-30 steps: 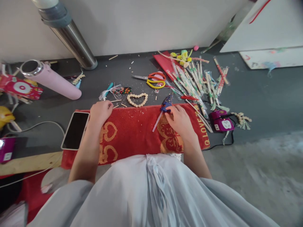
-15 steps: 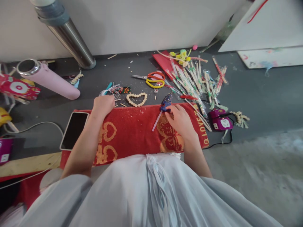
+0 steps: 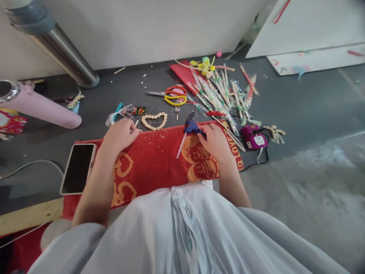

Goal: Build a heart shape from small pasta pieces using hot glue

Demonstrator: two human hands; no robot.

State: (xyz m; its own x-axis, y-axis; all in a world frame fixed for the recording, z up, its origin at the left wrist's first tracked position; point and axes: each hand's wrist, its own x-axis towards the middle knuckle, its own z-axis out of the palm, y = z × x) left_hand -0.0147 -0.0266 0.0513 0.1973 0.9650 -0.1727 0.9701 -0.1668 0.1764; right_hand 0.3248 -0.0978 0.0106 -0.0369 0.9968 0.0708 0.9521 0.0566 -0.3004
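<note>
My left hand (image 3: 119, 134) is at the back edge of a red towel (image 3: 151, 167), fingers pinched together. A short pale wooden stick (image 3: 136, 123) pokes up from its fingertips. My right hand (image 3: 214, 140) grips the handle of a blue hot glue gun (image 3: 191, 125), whose nozzle points away from me. A translucent glue stick (image 3: 181, 145) sticks out of the gun's rear over the towel. Between the hands, just behind the towel, lies a heart-shaped outline (image 3: 154, 121) made of small pale pieces. A teal-handled tool (image 3: 118, 109) with white strands lies beyond my left hand.
Scissors (image 3: 171, 95) with red and yellow handles lie behind the heart. Several wrapped sticks (image 3: 216, 93) are heaped at the back right, near a purple box (image 3: 253, 137) with a cord. A phone (image 3: 78, 168), a pink tumbler (image 3: 45, 106) and a steel flask (image 3: 70, 55) stand or lie left.
My left hand has turned and drawn slightly toward me, with the short stick now tilted up at its fingertips. My right hand stays on the glue gun. The whole view has shifted.
</note>
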